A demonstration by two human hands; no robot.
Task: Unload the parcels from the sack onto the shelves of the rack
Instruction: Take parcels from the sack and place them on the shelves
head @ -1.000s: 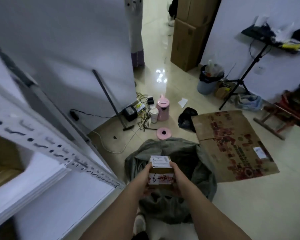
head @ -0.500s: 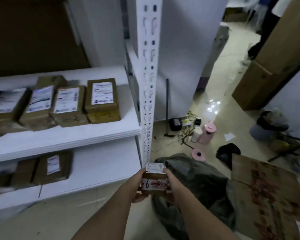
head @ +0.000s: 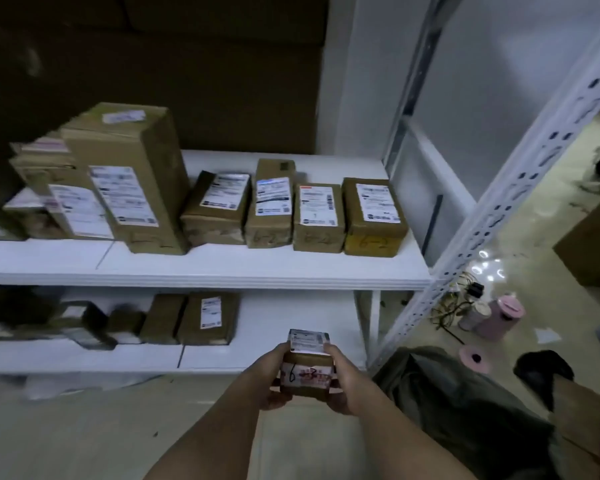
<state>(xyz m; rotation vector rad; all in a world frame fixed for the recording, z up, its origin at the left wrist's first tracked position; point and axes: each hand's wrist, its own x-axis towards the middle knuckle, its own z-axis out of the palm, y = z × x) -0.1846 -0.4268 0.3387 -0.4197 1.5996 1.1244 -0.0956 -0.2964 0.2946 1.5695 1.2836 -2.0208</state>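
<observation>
A white rack [head: 520, 188] stands against the wall; its upper shelf [head: 222, 268] carries a row of labelled parcels, its lower shelf [head: 264, 362] a few more. The grey sack [head: 465, 403] lies on the floor at the right. Step in hand: transfer from sack to shelf. The left hand [head: 269, 382] and right hand [head: 347, 386] clamp a small parcel [head: 307, 363] between them, fingers curled round its sides, in front of the lower shelf. Next move: advance it over a bare stretch of shelf and set it down.
</observation>
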